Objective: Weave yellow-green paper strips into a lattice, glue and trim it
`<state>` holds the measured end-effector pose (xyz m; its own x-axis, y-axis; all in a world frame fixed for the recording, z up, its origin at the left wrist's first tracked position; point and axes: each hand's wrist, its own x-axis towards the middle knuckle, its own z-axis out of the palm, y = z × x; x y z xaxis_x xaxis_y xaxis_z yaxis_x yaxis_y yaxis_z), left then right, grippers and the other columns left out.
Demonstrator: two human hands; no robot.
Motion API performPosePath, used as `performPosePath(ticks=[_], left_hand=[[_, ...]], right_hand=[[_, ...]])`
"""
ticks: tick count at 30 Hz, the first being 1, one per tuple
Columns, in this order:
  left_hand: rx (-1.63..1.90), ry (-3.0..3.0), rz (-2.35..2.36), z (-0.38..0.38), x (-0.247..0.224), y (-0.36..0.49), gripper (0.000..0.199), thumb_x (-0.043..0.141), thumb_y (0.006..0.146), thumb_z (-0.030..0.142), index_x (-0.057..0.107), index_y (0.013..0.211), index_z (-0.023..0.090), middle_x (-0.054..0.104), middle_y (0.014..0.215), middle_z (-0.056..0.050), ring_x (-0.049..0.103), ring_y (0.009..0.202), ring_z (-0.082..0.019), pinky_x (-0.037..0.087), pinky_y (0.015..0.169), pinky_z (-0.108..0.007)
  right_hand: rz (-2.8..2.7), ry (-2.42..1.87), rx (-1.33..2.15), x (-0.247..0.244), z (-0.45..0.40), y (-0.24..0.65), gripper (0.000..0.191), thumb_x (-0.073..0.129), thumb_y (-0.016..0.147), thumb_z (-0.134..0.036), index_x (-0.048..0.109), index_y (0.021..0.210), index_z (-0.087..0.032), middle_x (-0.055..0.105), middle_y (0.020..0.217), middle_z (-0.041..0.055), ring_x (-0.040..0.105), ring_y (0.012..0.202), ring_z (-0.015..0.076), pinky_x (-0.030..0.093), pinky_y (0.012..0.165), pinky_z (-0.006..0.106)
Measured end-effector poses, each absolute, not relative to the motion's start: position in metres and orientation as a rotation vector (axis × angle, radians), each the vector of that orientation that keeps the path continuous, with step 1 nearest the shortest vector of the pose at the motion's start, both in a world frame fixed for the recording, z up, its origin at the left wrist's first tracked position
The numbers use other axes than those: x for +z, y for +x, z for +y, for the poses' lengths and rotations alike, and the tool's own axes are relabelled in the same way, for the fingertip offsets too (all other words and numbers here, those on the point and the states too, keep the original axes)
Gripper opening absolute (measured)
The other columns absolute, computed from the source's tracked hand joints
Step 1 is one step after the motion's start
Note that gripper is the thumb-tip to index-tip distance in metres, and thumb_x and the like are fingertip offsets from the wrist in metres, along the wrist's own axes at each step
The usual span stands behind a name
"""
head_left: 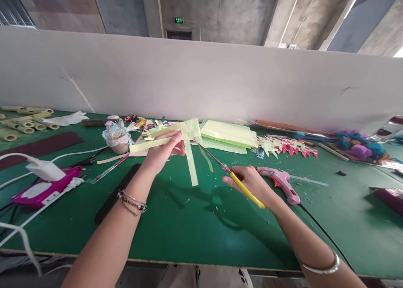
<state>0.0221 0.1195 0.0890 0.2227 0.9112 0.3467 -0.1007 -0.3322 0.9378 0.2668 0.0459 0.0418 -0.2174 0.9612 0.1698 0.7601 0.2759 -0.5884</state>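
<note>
My left hand (166,151) is closed on a piece of woven pale-green paper strips (190,130), held up above the table. Several loose strip ends stick out of it to the left and hang down. In my right hand (252,183) is a pair of scissors (248,190) with yellow handles. The blades point up and left, their tips at the right edge of the woven strips, beside a thin hanging strip (207,160). Whether the blades touch the paper I cannot tell.
Behind my hands lies a stack of pale-green paper (229,133). A pink glue gun (283,183) with a black cord lies right of my right hand. At left are a purple power strip (47,189), a dark flat slab (116,193) and a small wrapped pot (119,139). A white partition (201,78) stands behind.
</note>
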Motion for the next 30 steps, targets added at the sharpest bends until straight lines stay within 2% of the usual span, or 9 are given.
performPosePath(ticks=[5, 12, 19, 25, 30], left_hand=[[1.443, 1.384, 0.798, 0.127, 0.088, 0.017, 0.020, 0.065, 0.068, 0.034, 0.059, 0.071, 0.015, 0.054, 0.061, 0.003, 0.053, 0.051, -0.008, 0.048, 0.049, -0.020], [1.385, 1.489, 0.838, 0.119, 0.086, 0.029, 0.024, 0.064, 0.068, 0.038, 0.059, 0.067, 0.015, 0.054, 0.062, 0.001, 0.054, 0.055, -0.010, 0.050, 0.055, -0.023], [1.486, 1.550, 0.860, 0.117, 0.080, 0.035, 0.020, 0.060, 0.073, 0.036, 0.060, 0.069, 0.017, 0.054, 0.065, 0.001, 0.051, 0.057, -0.010, 0.048, 0.058, -0.022], [1.555, 1.690, 0.950, 0.117, 0.080, 0.035, 0.020, 0.057, 0.075, 0.034, 0.060, 0.066, 0.017, 0.055, 0.063, 0.000, 0.050, 0.057, -0.010, 0.046, 0.059, -0.022], [1.544, 1.699, 0.967, 0.115, 0.075, 0.038, 0.022, 0.057, 0.076, 0.038, 0.064, 0.075, 0.017, 0.060, 0.067, -0.001, 0.054, 0.059, -0.011, 0.047, 0.058, -0.022]], right_hand=[[-2.080, -1.594, 0.498, 0.040, 0.049, 0.273, 0.049, 0.045, 0.076, -0.062, 0.031, 0.058, -0.019, 0.026, 0.052, -0.0061, 0.020, 0.050, 0.0074, 0.017, 0.045, 0.022], [-2.254, -1.448, 0.481, 0.042, 0.042, 0.269, 0.042, 0.037, 0.081, -0.061, 0.034, 0.072, -0.021, 0.041, 0.065, -0.0026, 0.036, 0.056, 0.0109, 0.031, 0.052, 0.024], [-2.248, -1.422, 0.581, 0.037, 0.044, 0.263, 0.048, 0.038, 0.078, -0.066, 0.031, 0.066, -0.020, 0.033, 0.058, -0.0051, 0.026, 0.051, 0.0083, 0.023, 0.048, 0.023], [-2.249, -1.374, 0.643, 0.038, 0.043, 0.265, 0.050, 0.033, 0.078, -0.069, 0.033, 0.066, -0.020, 0.034, 0.059, -0.0046, 0.026, 0.052, 0.0085, 0.024, 0.048, 0.022], [-2.256, -1.361, 0.650, 0.038, 0.044, 0.263, 0.049, 0.036, 0.078, -0.067, 0.034, 0.066, -0.020, 0.033, 0.059, -0.0048, 0.025, 0.052, 0.0080, 0.023, 0.047, 0.022]])
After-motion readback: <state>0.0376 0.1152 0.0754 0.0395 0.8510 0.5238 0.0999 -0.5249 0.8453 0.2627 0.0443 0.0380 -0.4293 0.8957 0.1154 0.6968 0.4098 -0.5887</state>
